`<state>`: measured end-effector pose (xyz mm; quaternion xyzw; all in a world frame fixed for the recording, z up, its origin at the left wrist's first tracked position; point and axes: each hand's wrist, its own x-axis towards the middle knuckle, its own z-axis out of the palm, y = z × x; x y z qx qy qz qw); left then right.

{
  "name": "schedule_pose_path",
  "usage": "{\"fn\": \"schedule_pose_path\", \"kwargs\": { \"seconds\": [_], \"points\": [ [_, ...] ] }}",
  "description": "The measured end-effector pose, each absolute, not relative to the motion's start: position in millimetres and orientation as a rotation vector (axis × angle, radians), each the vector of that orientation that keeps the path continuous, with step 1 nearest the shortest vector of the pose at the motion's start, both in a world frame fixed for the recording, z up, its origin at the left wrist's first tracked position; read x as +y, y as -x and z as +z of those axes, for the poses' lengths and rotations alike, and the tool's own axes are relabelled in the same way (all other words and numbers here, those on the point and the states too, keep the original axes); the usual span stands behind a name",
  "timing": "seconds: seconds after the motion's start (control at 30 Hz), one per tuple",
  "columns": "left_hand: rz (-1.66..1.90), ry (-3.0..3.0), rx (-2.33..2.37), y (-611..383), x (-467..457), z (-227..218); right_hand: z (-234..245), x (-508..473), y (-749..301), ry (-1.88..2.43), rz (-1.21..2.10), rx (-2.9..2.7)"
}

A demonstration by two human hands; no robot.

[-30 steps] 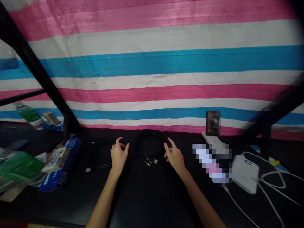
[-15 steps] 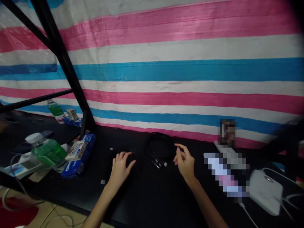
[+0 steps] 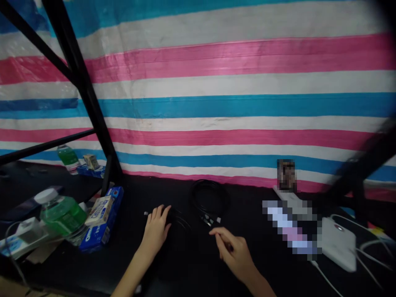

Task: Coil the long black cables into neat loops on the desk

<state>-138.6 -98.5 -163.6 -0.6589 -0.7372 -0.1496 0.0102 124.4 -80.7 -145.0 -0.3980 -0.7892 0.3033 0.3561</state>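
My left hand lies flat on the black table, its fingers stretched out and resting on a coiled black cable. A second coil of black cable sits further back near the striped wall, its plug ends pointing toward me. My right hand hovers just in front of those plugs, apart from them, fingers loosely bent and pointing left. I see nothing held in it.
At left stand a green bottle, a blue biscuit box with a small carton on it, and a black frame post. A white charger with white leads lies at right, beside a blurred object.
My left hand moved left from the far coil onto the nearer coil and flattened. My right hand drew back toward me, away from the far coil. The view shifted left.
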Motion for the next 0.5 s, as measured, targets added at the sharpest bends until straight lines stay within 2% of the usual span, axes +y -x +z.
{"fn": "schedule_pose_path", "kwargs": {
  "seconds": [0.33, 0.4, 0.5],
  "points": [
    [-0.377, 2.365, -2.285, 121, -83, -165, -164, -118, -134, 1.229, 1.138, -1.888],
    [-0.501, 2.461, -2.373, 112, -85, -164, -176, -121, -137, 1.295, 1.152, -1.836],
    [-0.958, 2.556, -2.457, 100, -86, -155, -192, -127, -142, 1.401, 1.134, -1.773]
  ]
}}
